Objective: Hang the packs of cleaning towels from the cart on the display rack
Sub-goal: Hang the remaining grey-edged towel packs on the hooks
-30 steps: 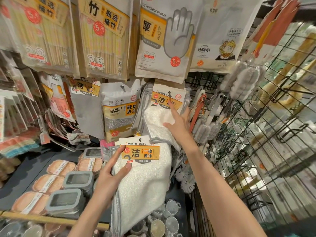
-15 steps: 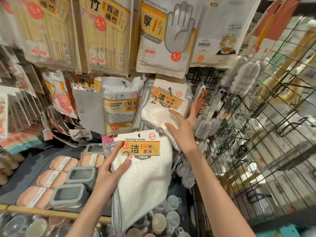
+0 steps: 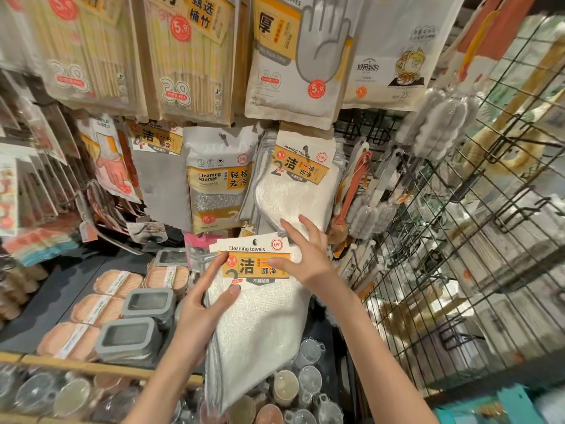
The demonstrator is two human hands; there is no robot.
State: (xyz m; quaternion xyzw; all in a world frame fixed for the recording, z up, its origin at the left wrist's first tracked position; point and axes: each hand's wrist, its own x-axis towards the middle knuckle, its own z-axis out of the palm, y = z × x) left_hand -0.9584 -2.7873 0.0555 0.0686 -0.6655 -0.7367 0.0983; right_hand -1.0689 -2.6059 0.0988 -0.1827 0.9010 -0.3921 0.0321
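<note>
Head | right hand (image 3: 308, 258) left hung packs, now on towel pack (image 3: 260, 316) | left hand (image 3: 201, 307) fingers grip it

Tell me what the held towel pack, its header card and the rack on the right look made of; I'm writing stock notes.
Towel pack: soft white cloth, fluffy matte nap, likely microfibre, with grey stitched edges.
Header card: printed paper or thin card, white and orange, flat, with a punched hang hole.
Rack: thin dark wire grid, probably coated metal, with hooks.
</note>
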